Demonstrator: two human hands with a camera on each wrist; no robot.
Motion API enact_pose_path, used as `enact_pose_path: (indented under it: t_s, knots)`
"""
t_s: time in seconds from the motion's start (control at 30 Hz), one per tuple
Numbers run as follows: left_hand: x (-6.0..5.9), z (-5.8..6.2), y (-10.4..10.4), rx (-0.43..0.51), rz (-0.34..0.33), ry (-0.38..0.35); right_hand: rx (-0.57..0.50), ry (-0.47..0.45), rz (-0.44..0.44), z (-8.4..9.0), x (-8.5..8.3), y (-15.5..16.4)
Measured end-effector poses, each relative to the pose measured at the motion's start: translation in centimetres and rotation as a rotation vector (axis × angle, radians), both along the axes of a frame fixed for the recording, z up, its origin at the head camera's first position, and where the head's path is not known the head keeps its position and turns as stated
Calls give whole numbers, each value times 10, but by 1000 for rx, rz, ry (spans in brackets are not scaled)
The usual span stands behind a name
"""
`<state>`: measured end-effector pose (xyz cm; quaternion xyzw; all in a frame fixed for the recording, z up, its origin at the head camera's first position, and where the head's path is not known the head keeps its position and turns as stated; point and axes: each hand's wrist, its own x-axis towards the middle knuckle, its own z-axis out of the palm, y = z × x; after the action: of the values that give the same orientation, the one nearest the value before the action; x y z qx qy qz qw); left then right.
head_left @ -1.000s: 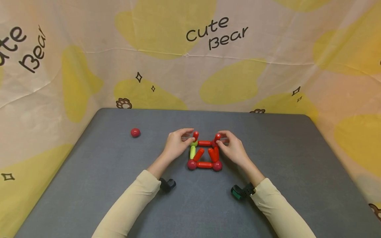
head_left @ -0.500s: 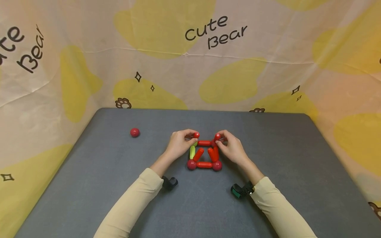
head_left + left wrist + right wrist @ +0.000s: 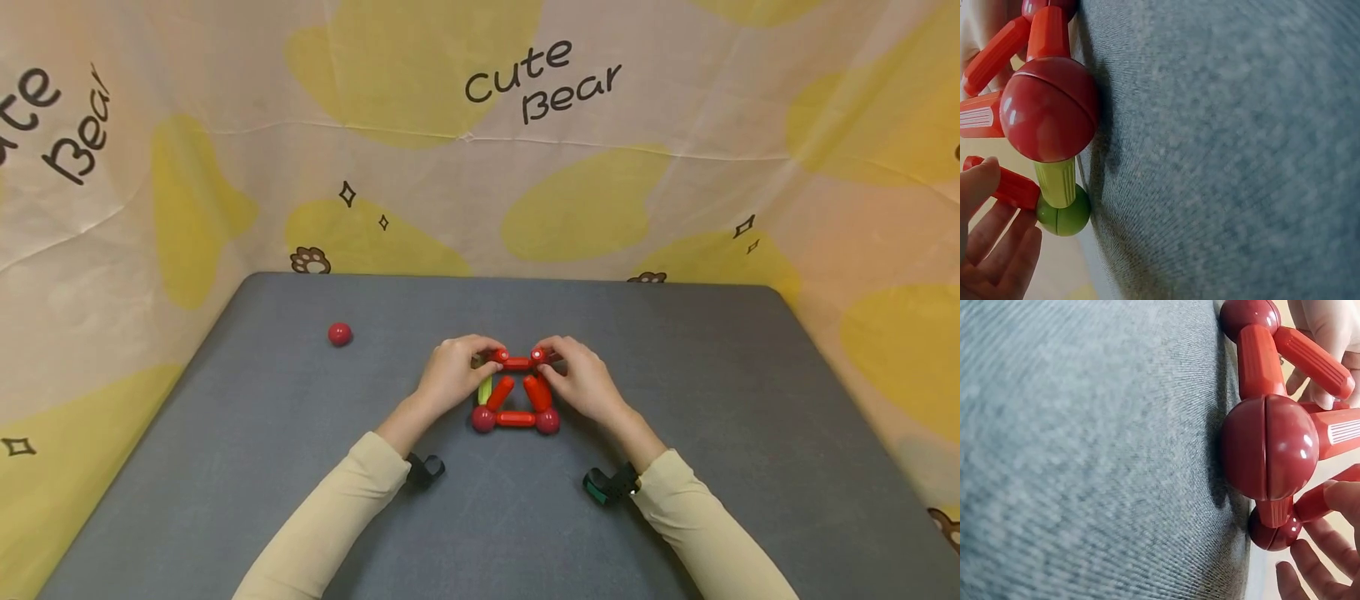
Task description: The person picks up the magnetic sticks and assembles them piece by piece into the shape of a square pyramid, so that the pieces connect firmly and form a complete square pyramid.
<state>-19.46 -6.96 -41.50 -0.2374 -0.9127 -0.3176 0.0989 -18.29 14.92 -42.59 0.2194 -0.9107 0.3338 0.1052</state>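
Centrally on the grey fabric-covered table [image 3: 675, 500], a little toward its far edge, stands a small frame of red plastic rods and glossy red balls with one lime-green rod and green ball [image 3: 515, 392]. Both hands work at its top. The left hand [image 3: 450, 377] has thumb and fingers curled in a pinch on the short red rod at the frame's upper left [image 3: 498, 357]; in the left wrist view that rod [image 3: 1013, 186] lies under the thumb, beside the lime-green plastic ball [image 3: 1065, 215] that touches the cloth. The right hand [image 3: 581, 382] pinches the matching red rod at the upper right [image 3: 538, 356] the same way; the right wrist view shows a fingertip pressed on a rod [image 3: 1316, 501] above a lower red ball [image 3: 1274, 534]. Between the two hands runs a horizontal red rod [image 3: 517, 362]. Two larger red balls [image 3: 483, 418] and [image 3: 547, 420] sit at the near corners, joined by another rod. Well apart, toward the far left corner, lies a single loose red ball [image 3: 340, 334]. Cream sleeves [image 3: 330, 517] cover both forearms.
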Motion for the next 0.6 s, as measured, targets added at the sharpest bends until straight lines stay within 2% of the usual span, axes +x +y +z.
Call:
enact_pose_path:
  t_s: [0.3, 0.6]
  knots:
    - [5, 1, 0, -89, -42, 51, 66, 18, 5, 2, 4, -3]
    - [8, 1, 0, -109, -63, 82, 118, 56, 8, 2, 7, -5]
